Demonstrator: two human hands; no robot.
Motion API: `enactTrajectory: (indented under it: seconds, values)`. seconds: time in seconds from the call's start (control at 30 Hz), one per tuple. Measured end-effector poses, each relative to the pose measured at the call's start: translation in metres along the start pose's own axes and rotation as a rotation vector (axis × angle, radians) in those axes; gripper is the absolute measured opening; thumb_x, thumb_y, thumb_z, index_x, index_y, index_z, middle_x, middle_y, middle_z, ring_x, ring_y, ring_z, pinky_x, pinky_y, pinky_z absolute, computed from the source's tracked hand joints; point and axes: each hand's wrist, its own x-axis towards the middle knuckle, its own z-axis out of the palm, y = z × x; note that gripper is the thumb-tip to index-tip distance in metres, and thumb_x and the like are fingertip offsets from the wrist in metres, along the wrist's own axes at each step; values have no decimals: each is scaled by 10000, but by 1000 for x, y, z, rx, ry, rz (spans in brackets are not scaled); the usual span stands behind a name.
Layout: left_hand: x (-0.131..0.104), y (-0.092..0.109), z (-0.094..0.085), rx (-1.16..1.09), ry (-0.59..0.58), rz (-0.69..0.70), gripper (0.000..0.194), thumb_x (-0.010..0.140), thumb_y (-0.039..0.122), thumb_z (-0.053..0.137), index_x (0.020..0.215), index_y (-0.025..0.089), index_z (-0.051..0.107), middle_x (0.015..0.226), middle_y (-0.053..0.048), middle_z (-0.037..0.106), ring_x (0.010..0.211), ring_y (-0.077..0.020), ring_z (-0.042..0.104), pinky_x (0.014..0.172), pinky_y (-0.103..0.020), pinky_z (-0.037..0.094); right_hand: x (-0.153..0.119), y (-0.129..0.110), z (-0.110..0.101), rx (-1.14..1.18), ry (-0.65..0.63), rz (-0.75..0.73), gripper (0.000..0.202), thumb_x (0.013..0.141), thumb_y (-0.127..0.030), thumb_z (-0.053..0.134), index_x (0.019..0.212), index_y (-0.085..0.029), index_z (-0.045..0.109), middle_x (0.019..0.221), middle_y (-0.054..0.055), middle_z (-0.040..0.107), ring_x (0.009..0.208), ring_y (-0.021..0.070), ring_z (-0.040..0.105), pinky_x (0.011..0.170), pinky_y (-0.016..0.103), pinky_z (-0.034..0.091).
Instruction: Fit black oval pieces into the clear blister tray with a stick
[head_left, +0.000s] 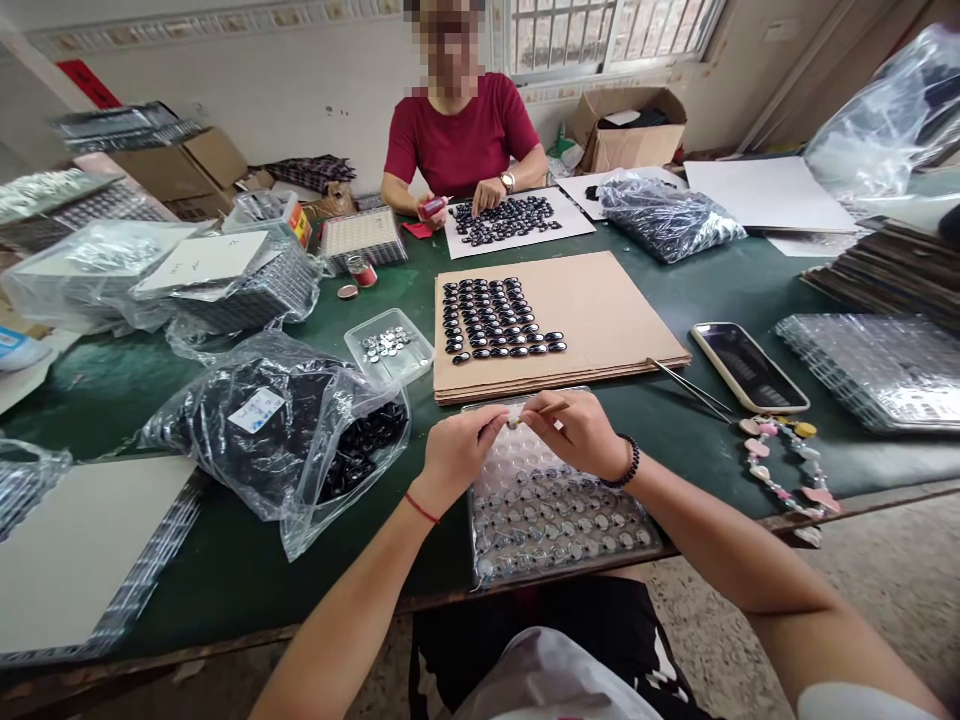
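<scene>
Both hands meet over the far part of a clear plastic tray (562, 530) with rows of round pockets. My left hand (463, 445) is closed in a pinch at its fingertips. Opposite it, my right hand (574, 430) is closed too, with a thin brownish stick-like thing (553, 408) between its fingers. A tiny pale piece (513, 422) shows between the two sets of fingertips. Just beyond lies a stack of cardboard sheets (615, 310) bearing rows of glossy black oval pieces (491, 310).
An open bag of black pieces (360, 450) and a small box of silvery pieces (390, 345) stand left. Tweezers (690, 388), a phone (750, 366) and a bead string (759, 470) lie right. Across the table, a person (465, 140) handles black pieces.
</scene>
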Motion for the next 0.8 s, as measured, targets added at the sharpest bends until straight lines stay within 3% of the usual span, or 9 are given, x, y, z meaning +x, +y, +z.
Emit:
enactTrajectory:
  seconds: [0.1, 0.2, 0.4, 0.53, 0.8]
  values:
    - [-1, -1, 1, 131, 17, 29, 337, 874, 384, 363, 1100, 248, 573, 975, -24, 660, 814, -161, 616, 683, -232, 427, -4, 0, 2, -19, 25, 2, 170, 868, -250, 451, 773, -159, 560, 627, 12, 586, 521, 94, 467, 527, 217, 338]
    - [-1, -1, 2, 126, -19, 54, 347, 876, 390, 358, 1136, 253, 543, 1000, -18, 654, 834, -157, 617, 703, -230, 434, -6, 1, 3, -25, 21, -7, 164, 868, -238, 450, 764, -159, 550, 619, 10, 578, 532, 99, 476, 533, 222, 338]
    - [-1, 0, 7, 71, -58, 33, 305, 876, 390, 356, 995, 231, 588, 935, -6, 661, 822, -153, 609, 696, -226, 414, -6, 4, 6, -25, -13, -11, 162, 873, -233, 438, 768, -163, 539, 654, 16, 589, 558, 105, 490, 549, 227, 344]
    - [0, 0, 7, 63, -52, 4, 322, 879, 387, 334, 853, 195, 591, 780, -13, 640, 701, -146, 579, 607, -229, 370, -5, 3, 7, -20, 4, -23, 170, 874, -232, 432, 759, -163, 536, 654, 18, 586, 561, 107, 490, 547, 227, 345]
    - [6, -2, 3, -502, -10, -282, 295, 808, 402, 435, 658, 159, 510, 547, 31, 457, 498, -90, 407, 483, -199, 308, -4, -3, 2, 52, 107, 74, 161, 862, -226, 447, 750, -177, 552, 622, 13, 581, 535, 105, 502, 517, 217, 372]
